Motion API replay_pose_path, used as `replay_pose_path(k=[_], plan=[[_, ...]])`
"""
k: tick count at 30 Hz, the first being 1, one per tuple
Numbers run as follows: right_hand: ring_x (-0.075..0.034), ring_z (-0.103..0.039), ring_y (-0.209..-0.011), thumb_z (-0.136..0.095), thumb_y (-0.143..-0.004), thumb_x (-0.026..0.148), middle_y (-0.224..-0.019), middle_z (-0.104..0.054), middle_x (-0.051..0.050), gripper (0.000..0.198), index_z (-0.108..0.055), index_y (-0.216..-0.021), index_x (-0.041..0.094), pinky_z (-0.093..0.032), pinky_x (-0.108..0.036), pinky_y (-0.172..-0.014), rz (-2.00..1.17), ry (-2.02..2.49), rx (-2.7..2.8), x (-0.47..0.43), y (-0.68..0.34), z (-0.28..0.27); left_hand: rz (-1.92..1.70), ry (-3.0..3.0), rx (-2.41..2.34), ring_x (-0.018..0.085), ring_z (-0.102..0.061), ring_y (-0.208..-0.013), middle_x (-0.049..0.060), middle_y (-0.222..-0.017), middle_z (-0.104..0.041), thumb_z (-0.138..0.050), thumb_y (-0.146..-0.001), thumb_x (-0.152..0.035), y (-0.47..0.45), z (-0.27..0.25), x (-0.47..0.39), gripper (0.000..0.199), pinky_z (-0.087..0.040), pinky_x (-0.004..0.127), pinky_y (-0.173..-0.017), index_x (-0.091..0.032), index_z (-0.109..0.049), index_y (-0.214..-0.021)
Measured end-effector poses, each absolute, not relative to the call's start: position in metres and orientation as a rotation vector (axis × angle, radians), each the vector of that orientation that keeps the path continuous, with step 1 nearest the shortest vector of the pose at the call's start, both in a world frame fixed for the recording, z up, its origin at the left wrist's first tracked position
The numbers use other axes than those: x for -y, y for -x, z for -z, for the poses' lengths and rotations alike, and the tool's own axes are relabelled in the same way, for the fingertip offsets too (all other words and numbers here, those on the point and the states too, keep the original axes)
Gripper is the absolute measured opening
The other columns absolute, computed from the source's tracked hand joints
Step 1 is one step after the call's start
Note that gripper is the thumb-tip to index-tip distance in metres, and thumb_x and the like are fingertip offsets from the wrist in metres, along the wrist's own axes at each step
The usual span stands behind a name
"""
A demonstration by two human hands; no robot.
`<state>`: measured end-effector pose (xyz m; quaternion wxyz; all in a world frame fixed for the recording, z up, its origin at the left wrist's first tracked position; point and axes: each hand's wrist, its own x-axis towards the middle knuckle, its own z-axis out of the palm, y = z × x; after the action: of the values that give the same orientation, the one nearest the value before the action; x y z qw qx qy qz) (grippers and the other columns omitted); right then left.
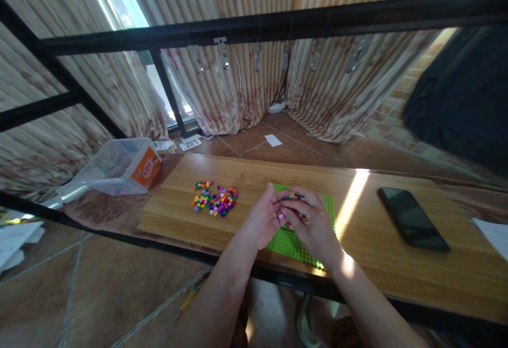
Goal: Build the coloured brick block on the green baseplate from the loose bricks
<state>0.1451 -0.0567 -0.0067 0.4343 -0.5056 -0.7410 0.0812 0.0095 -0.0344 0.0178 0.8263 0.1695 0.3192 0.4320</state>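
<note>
Both hands meet above a green studded baseplate (291,245) at the front edge of the wooden board. My left hand (262,218) is half turned up with its fingers curled, and a small pink toy brick (281,216) shows at its fingertips. My right hand (319,226) comes in from the right, its fingers bent and closed against the left fingers. Whatever the right fingertips pinch is hidden. Multicoloured bricks (296,195) lie on the baseplate under and behind the hands, partly covered. To the left, a loose pile of small coloured bricks (222,200) rests on the board.
A black phone (413,218) lies on the wooden board (365,231) at right, with white paper (492,234) beyond. A clear plastic tub (119,168) with an orange label stands at left. Dark metal bars (254,29) cross in front of the curtains.
</note>
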Motion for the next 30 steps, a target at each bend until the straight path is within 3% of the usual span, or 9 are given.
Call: replay_pose_path(k=[8, 16, 21, 30], plan=[[-0.027, -0.057, -0.108, -0.063, -0.086, 0.037, -0.119, -0.064, -0.007, 0.014, -0.073, -0.088, 0.027, -0.045, -0.051, -0.094, -0.241, 1.271, 1.820, 0.057, -0.152, 0.013, -0.921, -0.340, -0.645, 0.011, -0.057, -0.072, 0.009, -0.086, -0.064, -0.048, -0.091, -0.053, -0.011, -0.019, 0.037, 0.047, -0.042, 0.019, -0.062, -0.010, -0.068, -0.091], [-0.026, -0.059, -0.110, -0.065, -0.082, 0.047, -0.119, -0.064, -0.006, 0.020, -0.074, -0.087, 0.030, -0.047, -0.049, -0.095, -0.326, 1.350, 1.631, 0.055, -0.172, 0.011, -0.918, -0.419, -0.739, 0.013, -0.062, -0.072, 0.011, -0.088, -0.069, -0.063, -0.084, -0.047, -0.009, -0.019, 0.035, 0.038, -0.047, 0.023, -0.068, -0.010, -0.069, -0.088], [-0.026, -0.063, -0.102, -0.068, -0.075, 0.052, -0.109, -0.068, -0.004, 0.025, -0.075, -0.077, 0.028, -0.051, -0.044, -0.090, -0.312, 1.519, 1.410, 0.052, -0.192, 0.012, -1.004, -0.538, -0.972, 0.003, -0.049, -0.050, 0.005, -0.076, -0.068, -0.075, -0.072, -0.034, 0.002, -0.014, 0.033, 0.026, -0.032, 0.016, -0.047, -0.011, -0.070, -0.084], [-0.026, -0.061, -0.106, -0.074, -0.071, 0.049, -0.112, -0.067, -0.003, 0.020, -0.075, -0.076, 0.029, -0.045, -0.047, -0.098, -0.469, 1.543, 1.440, 0.048, -0.191, 0.030, -1.010, -0.622, -1.051, 0.002, -0.042, -0.047, 0.003, -0.073, -0.066, -0.077, -0.065, -0.031, 0.002, -0.017, 0.036, 0.025, -0.026, 0.016, -0.045, -0.012, -0.070, -0.079]])
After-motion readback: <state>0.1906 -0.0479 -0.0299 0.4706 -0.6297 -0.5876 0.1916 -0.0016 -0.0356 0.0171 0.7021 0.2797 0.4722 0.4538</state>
